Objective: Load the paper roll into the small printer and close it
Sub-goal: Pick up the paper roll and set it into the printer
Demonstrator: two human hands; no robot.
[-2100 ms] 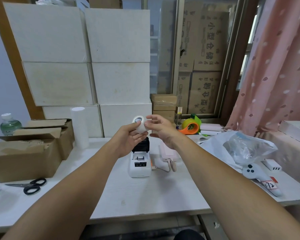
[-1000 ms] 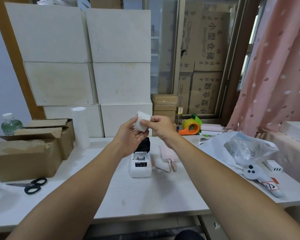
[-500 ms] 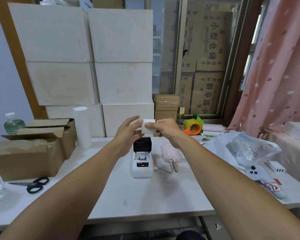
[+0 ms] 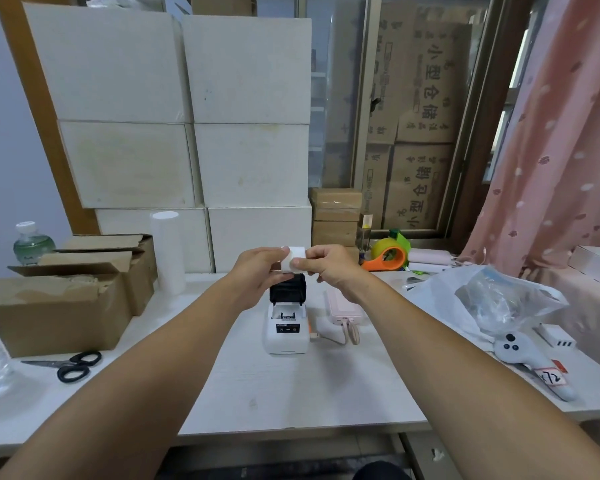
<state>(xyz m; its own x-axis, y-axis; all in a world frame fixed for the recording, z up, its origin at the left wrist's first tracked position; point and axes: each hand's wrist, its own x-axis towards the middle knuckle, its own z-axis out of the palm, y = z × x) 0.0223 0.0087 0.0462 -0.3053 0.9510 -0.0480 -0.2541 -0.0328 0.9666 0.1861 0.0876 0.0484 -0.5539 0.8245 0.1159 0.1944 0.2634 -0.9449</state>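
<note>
- The left hand point(image 4: 257, 271) and the right hand point(image 4: 329, 268) meet in the air, and between them sits the small white cylindrical paper roll point(image 4: 292, 259).
- The left hand's fingers point(image 4: 274, 251) are clamped on the roll's left side, the thumb low and the fingertips on top.
- The right hand's fingers point(image 4: 303, 263) pinch the roll's right face, with the thumb tip pressed on its lower edge.
- Just below the fingertips of both hands stands the small white plastic label printer point(image 4: 286, 332) on the white wooden table point(image 4: 291, 393); its black hinged lid point(image 4: 288, 288) is raised upright and the paper bay under it lies open.
- The roll is held above the lid and does not touch the printer.
- Just beside the printer, under the right wrist, lies a pale pink rectangular power bank point(image 4: 343, 311) with a looped cord.
- Past the right fingers, near the window, sits an orange and green tape dispenser point(image 4: 390, 255).
- Well to the right of the right hand lie a crumpled clear plastic bag point(image 4: 499, 299) and a white handheld controller point(image 4: 530, 365) with a red and white tag.
- Well to the left of the left fingers stand open brown cardboard boxes point(image 4: 66, 299), a tall white paper cylinder point(image 4: 168, 252) and a green-tinted water bottle point(image 4: 32, 242).
- Black-handled scissors point(image 4: 70, 366) lie in front of the boxes, near the left forearm.
</note>
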